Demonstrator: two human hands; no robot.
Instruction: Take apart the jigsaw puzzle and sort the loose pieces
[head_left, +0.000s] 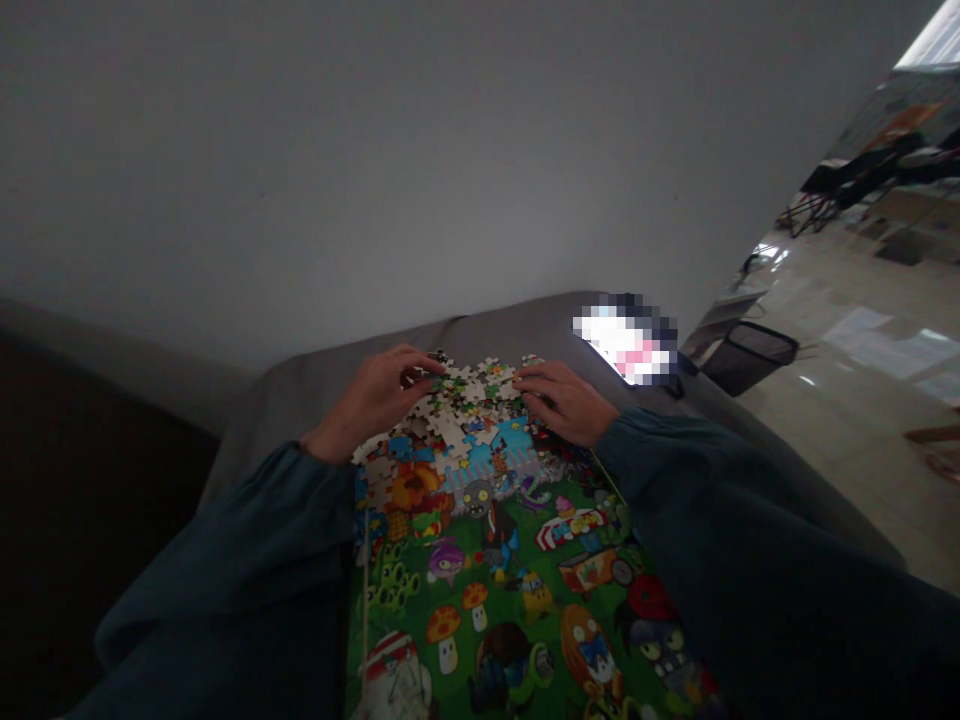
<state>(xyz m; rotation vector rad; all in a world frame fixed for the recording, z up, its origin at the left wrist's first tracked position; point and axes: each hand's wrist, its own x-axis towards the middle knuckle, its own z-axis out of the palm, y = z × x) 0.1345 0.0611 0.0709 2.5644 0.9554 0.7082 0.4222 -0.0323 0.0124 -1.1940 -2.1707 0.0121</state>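
A colourful cartoon jigsaw puzzle (510, 560) lies on a grey table (315, 385), its near part assembled. A heap of loose pieces (469, 395) sits at its far end. My left hand (379, 395) rests at the left of the heap, thumb and fingertips pinched on a loose piece. My right hand (562, 398) lies palm down at the right of the heap, fingers stretched out onto the pieces. Both arms wear dark teal sleeves.
A lit, blurred-out screen (626, 340) lies on the table's far right corner. A black mesh bin (750, 355) stands on the shiny floor to the right. A plain grey wall rises behind the table. Chairs and desks show far right.
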